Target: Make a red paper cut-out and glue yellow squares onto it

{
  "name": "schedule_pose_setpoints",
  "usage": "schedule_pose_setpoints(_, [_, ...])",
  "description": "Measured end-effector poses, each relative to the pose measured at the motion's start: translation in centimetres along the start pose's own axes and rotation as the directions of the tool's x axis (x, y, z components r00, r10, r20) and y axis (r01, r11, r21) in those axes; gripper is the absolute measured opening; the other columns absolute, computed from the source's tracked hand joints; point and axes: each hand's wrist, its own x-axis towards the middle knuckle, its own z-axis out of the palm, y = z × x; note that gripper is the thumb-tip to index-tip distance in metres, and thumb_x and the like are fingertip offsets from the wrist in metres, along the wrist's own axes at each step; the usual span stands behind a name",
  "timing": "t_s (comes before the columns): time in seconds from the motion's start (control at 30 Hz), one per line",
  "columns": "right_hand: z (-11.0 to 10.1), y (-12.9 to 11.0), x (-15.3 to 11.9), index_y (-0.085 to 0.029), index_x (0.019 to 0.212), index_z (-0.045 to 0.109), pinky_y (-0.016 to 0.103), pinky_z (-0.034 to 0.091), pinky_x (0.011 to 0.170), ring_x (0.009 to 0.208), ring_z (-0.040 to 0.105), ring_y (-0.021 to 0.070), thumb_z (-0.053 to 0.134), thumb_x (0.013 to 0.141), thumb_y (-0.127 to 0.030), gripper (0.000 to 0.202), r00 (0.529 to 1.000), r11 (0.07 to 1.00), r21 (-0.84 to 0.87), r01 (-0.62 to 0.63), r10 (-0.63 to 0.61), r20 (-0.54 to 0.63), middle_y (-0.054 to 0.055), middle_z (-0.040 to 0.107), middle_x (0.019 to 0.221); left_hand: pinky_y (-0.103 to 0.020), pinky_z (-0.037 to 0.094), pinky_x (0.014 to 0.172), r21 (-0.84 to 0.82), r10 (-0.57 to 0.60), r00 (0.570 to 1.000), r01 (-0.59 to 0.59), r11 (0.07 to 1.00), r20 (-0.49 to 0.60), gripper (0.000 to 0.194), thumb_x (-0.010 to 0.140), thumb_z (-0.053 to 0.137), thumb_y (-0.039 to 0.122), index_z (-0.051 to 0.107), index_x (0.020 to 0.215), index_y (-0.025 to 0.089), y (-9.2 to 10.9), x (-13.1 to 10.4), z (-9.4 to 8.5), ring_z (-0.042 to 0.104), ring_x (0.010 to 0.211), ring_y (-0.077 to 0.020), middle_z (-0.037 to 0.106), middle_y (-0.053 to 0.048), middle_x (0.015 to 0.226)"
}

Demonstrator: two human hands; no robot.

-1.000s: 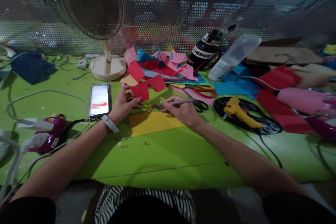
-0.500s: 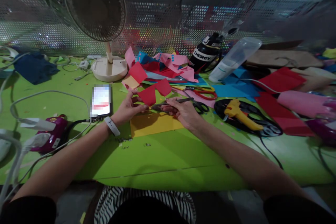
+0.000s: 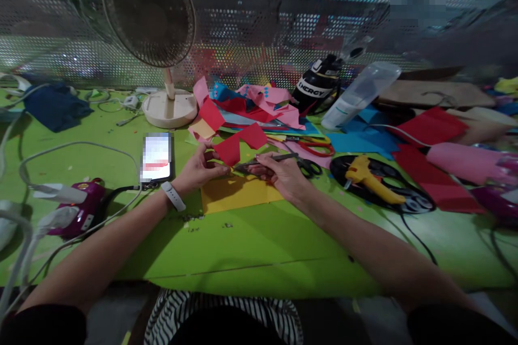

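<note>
- A slender grey tool [image 3: 282, 157] was held in the right hand [image 3: 279, 173], its shaft pinched between thumb and fingers.
- Its long axis was laid nearly crosswise, with the tip directed leftward, close to the left thumb.
- A red paper piece [image 3: 227, 151] was seen at the fingertips of the left hand [image 3: 198, 170]; the fingers were curled and part-open, and whether the paper was firmly pinched could not be told.
- The paper's longer direction was slanted away from the left fingertips, outward and toward the right; its near corner was placed between the hands, just beside the tool's tip.
- The left hand was therefore judged the nearer to the paper.
- A yellow sheet [image 3: 237, 197] was spread below and between both hands.
- Dark-handled scissors [image 3: 311, 168] were left just right of the right hand, and a phone [image 3: 157, 157] beyond the left wrist.
</note>
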Motion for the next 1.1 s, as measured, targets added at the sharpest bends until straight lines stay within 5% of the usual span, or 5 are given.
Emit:
schedule_pose_setpoints(0.47, [0.4, -0.4, -0.5, -0.02, 0.071, 0.063, 0.02, 0.05, 0.043, 0.06, 0.072, 0.0184, 0.083, 0.06, -0.045, 0.034, 0.998, 0.996, -0.064, 0.055, -0.056, -0.015, 0.003, 0.074, 0.066, -0.032, 0.055, 0.077, 0.002, -0.001, 1.0, 0.0, 1.0, 0.015, 0.056, 0.066, 0.08, 0.016, 0.041, 0.107, 0.02, 0.0, 0.1, 0.0, 0.067, 0.081, -0.0138, 0.064, -0.004, 0.098])
schedule_pose_setpoints(0.8, [0.2, -0.5, -1.0, -0.02, 0.081, 0.059, 0.018, 0.047, 0.042, 0.061, 0.072, 0.0168, 0.079, 0.068, -0.047, 0.037, 0.972, 0.942, -0.242, 0.234, -0.222, 0.077, 0.001, 0.072, 0.066, -0.026, 0.053, 0.071, 0.005, -0.014, 0.999, 0.014, 1.0, 0.031, 0.052, 0.068, 0.078, 0.014, 0.042, 0.106, 0.021, 0.0, 0.1, 0.1, 0.067, 0.078, -0.0124, 0.063, -0.002, 0.096])
schedule_pose_setpoints(1.1, [0.4, -0.7, -0.9, -0.021, 0.081, 0.056, 0.017, 0.045, 0.04, 0.055, 0.071, 0.0157, 0.079, 0.065, -0.048, 0.039, 0.982, 0.962, -0.199, 0.187, -0.177, 0.066, -0.001, 0.071, 0.062, -0.026, 0.053, 0.069, -0.01, -0.043, 0.999, 0.043, 0.999, 0.005, 0.057, 0.065, 0.078, 0.01, 0.039, 0.106, 0.022, 0.0, 0.0, 0.2, 0.066, 0.072, -0.0104, 0.061, 0.001, 0.091])
